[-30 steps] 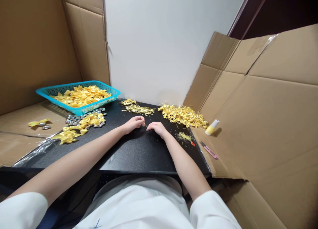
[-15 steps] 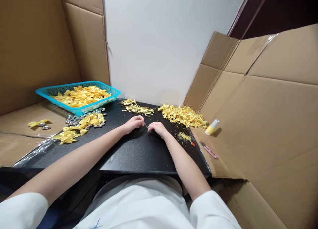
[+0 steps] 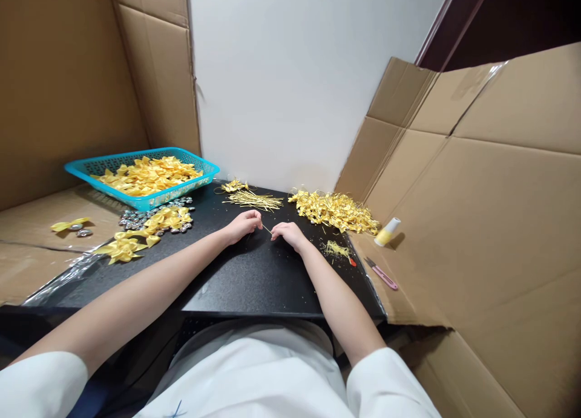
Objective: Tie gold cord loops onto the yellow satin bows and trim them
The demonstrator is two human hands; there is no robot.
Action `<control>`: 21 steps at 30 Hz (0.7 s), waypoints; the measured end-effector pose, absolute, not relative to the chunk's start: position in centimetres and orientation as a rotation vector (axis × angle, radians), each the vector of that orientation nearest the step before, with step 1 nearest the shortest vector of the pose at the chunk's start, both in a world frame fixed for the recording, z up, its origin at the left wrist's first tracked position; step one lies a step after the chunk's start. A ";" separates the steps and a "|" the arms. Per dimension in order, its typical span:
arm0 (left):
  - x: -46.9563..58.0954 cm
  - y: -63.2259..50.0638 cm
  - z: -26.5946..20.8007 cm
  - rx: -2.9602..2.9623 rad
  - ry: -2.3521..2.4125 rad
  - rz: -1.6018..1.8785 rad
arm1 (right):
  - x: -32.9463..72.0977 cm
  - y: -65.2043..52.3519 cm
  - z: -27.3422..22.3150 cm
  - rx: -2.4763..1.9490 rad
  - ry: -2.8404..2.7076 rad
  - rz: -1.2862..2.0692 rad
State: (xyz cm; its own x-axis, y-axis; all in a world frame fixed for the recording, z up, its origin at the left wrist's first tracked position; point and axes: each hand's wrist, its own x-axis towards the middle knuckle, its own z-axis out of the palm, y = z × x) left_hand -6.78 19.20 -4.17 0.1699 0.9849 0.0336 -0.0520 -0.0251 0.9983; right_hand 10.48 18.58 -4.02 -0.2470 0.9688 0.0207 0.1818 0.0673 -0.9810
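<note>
Over the middle of the black table [image 3: 254,285], a thin gold cord [image 3: 267,229] stretches between my two hands. My left hand [image 3: 246,225] pinches one end, its fingers closed. The other end is pinched in my right hand [image 3: 287,233], with the fingertips pointing down. Just beyond my hands lies a bundle of gold cords [image 3: 254,200]. A pile of yellow ribbon bows [image 3: 333,211] lies past my right hand. Yellow ribbon bows [image 3: 124,247] and silver domed buttons [image 3: 136,217] lie left of my left hand.
A blue plastic basket [image 3: 211,171] full of yellow bows stands at the back left. Cord scraps [image 3: 336,248], pink-handled thread snips [image 3: 384,276] and a yellow-and-white tube [image 3: 387,232] are on the right. Cardboard walls [image 3: 499,224] flank both sides, with a white wall [image 3: 290,91] behind.
My hands have drawn very slightly apart, and a little more of the cord shows between them. The things on the table have not moved.
</note>
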 end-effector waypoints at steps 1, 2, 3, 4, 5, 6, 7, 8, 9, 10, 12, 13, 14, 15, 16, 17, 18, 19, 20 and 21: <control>-6.8 19.2 -4.2 1.260 1.036 1.130 | 10.5 18.6 -4.0 -1.190 -1.553 1.260; -6.7 19.2 -4.2 1.250 1.038 1.133 | 10.5 18.6 -4.0 -1.193 -1.550 1.261; -6.7 19.3 -4.2 1.243 1.040 1.134 | 10.6 18.6 -3.9 -1.195 -1.550 1.261; -6.7 19.4 -4.3 1.239 1.042 1.135 | 10.6 18.6 -3.9 -1.195 -1.552 1.260; -6.7 19.4 -4.3 1.240 1.044 1.135 | 10.6 18.6 -3.9 -1.194 -1.554 1.257; -6.8 19.5 -4.4 1.247 1.046 1.134 | 10.7 18.6 -3.9 -1.192 -1.557 1.252; -6.9 19.6 -4.5 1.266 1.051 1.131 | 10.7 18.6 -3.9 -1.189 -1.561 1.248; -7.0 19.7 -4.6 1.305 1.061 1.127 | 10.8 18.6 -3.9 -1.187 -1.562 1.245; -7.1 19.7 -4.7 1.367 1.074 1.119 | 10.8 18.6 -4.0 -1.184 -1.564 1.243; -7.2 19.7 -4.7 1.450 1.091 1.115 | 10.9 18.6 -4.0 -1.181 -1.567 1.243; -7.5 19.5 -4.6 1.677 1.166 1.126 | 10.9 18.7 -4.1 -1.171 -1.572 1.245; -7.5 19.3 -4.4 1.812 1.220 1.154 | 11.0 18.7 -4.1 -1.165 -1.578 1.245; -7.6 19.0 -4.2 1.953 1.265 1.192 | 11.0 18.8 -4.2 -1.159 -1.588 1.245; -7.5 18.7 -4.0 2.095 1.284 1.229 | 11.1 18.8 -4.2 -1.152 -1.603 1.246; -7.3 18.4 -3.8 2.229 1.252 1.246 | 11.1 18.8 -4.2 -1.144 -1.617 1.249; -7.1 18.1 -3.7 2.338 1.171 1.227 | 11.2 18.8 -4.2 -1.134 -1.632 1.256; -6.9 17.8 -3.6 2.408 1.070 1.181 | 11.3 18.9 -4.1 -1.124 -1.644 1.265; -6.6 17.6 -3.6 2.433 0.978 1.116 | 11.4 18.9 -4.1 -1.116 -1.653 1.271; -6.4 17.4 -3.7 2.420 0.915 1.049 | 11.5 18.9 -4.0 -1.111 -1.661 1.272; -6.1 17.3 -3.7 2.383 0.889 0.993 | 11.6 18.9 -3.9 -1.108 -1.666 1.266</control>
State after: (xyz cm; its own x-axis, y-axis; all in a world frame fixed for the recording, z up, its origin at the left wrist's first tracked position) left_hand -6.12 17.28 -3.69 0.5433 0.6902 0.4780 0.3992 -0.7133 0.5761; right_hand 11.57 18.88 -3.93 -0.3394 0.9386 0.0624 0.1913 0.1338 -0.9724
